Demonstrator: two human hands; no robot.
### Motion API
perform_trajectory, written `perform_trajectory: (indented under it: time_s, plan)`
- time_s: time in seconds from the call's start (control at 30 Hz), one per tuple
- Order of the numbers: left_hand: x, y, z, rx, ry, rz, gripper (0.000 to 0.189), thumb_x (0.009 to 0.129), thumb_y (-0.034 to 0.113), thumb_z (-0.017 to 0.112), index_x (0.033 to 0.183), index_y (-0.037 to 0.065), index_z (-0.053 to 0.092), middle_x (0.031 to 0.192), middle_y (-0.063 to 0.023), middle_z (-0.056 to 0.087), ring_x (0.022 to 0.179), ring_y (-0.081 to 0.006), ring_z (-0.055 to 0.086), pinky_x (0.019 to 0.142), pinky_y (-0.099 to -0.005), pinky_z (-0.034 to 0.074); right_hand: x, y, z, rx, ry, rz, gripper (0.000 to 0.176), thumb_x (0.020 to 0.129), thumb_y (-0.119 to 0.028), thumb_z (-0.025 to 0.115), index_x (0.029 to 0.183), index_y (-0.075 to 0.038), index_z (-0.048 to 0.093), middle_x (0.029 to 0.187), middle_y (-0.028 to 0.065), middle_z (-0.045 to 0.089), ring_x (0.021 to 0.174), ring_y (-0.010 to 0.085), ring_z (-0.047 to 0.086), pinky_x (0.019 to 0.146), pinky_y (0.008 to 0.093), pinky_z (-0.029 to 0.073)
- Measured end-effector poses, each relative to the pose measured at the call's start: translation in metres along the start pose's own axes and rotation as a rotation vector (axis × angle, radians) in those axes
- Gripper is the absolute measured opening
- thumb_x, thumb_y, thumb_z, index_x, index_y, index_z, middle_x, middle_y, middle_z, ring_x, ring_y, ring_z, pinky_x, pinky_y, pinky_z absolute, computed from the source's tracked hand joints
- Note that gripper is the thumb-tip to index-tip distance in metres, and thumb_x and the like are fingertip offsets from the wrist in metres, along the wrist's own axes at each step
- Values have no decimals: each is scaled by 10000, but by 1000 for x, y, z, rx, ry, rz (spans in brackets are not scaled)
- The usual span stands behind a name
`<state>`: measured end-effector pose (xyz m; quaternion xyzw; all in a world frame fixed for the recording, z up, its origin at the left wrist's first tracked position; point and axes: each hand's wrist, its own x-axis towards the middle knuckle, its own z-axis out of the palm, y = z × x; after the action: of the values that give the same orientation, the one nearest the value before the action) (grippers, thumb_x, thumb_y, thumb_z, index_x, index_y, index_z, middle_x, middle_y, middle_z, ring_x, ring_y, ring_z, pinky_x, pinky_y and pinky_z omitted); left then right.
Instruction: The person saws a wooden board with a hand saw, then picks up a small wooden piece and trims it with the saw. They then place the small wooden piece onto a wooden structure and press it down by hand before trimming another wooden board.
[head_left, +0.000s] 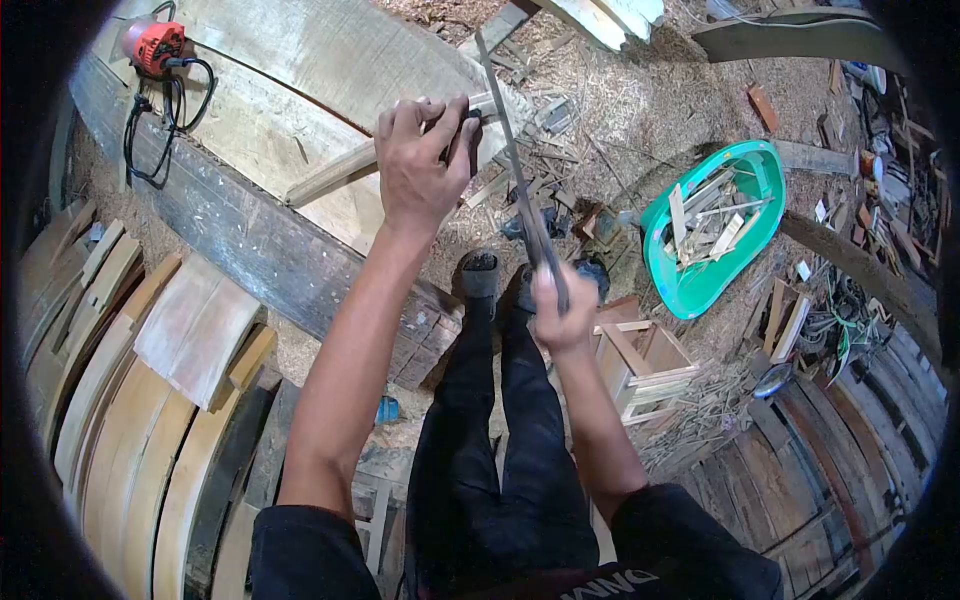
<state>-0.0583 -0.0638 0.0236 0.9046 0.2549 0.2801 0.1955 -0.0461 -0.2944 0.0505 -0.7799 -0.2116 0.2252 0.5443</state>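
My left hand [422, 165] presses down on a narrow wooden strip [335, 175], fingers bent around its right part. The strip lies across a wide pale board [300, 60] and reaches past the board's edge near the fingertips. In my right hand [566, 308] is the handle end of a handsaw [514, 160]. Its long thin blade points away from me and crosses the strip's right end, just beside my left fingertips. A small dark piece shows at those fingertips.
A red power tool [158, 47] with a black cord sits at the upper left. To the right, a green tub [686, 306] holds wood scraps [715, 218]. Near my legs stands a small wooden frame [650, 372]. Planks [150, 430] lie at left; shavings and offcuts litter the ground.
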Motion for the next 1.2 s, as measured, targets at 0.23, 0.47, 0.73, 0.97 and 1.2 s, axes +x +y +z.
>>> perform_trajectory:
  time_s: [0.23,0.47,0.73,0.97,1.2]
  plan:
    - [1,3,-3,-12,-39,-71,250,831,148,738,1072,84,758,914,-96,623,932,-271,571,850,-391,447,-18,9,-6,27,1,3,365,972,-246,544,680,-29,527,584,-6,489,522,81,447,478,266,337]
    - [-2,4,0,19,19,-27,248,828,164,745,1067,103,767,905,-88,625,942,-269,574,863,-391,449,18,-2,6,2,-24,19,338,961,-222,559,687,-26,535,564,18,478,503,99,462,477,286,358]
    - [-5,3,1,-5,9,-51,252,824,177,749,1066,110,769,907,-87,634,908,-268,574,858,-380,443,-7,3,-7,27,10,25,310,935,-229,605,709,-22,559,523,44,452,486,103,487,471,296,392]
    - [-2,1,1,2,20,-39,255,822,165,749,1071,113,770,919,-96,639,940,-278,578,859,-386,444,-28,13,-16,-36,-7,-28,228,923,-190,602,773,-19,625,579,74,520,498,152,552,507,295,441]
    - [-4,1,1,9,37,-52,257,818,165,755,1069,114,771,897,-82,639,910,-255,576,846,-375,445,28,1,11,-9,16,36,329,954,-221,598,694,-32,529,551,23,450,493,95,408,461,301,356]
